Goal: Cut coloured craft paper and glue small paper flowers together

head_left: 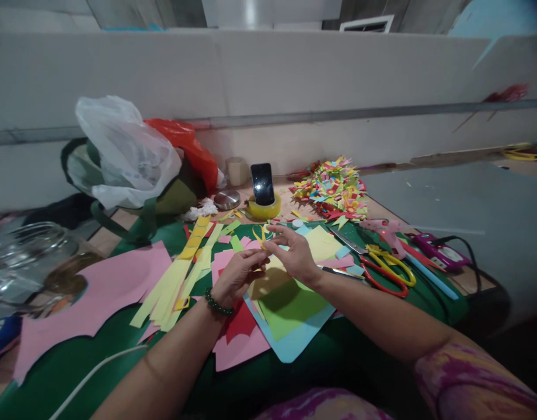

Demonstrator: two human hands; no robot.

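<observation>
Over the middle of the table, my left hand (242,269) and my right hand (295,255) meet at the fingertips. Between them is a thin yellow paper strip (258,233) bent into a small loop. My left fingers pinch its lower end, and my right thumb and fingers close on it from the other side. Part of the strip is hidden by the fingers. Below the hands lie stacked coloured sheets, with a green sheet (290,309) over a light blue sheet (290,350). Pale yellow strips (163,297) lie left of my left hand.
Scissors (384,274), a box cutter (345,274) and a pink glue gun (389,233) lie at the right. A heap of paper pieces (332,189) stands behind. A phone (262,184) leans in a tape roll (264,208). A bag (172,195) and cut pink sheet (97,286) occupy the left.
</observation>
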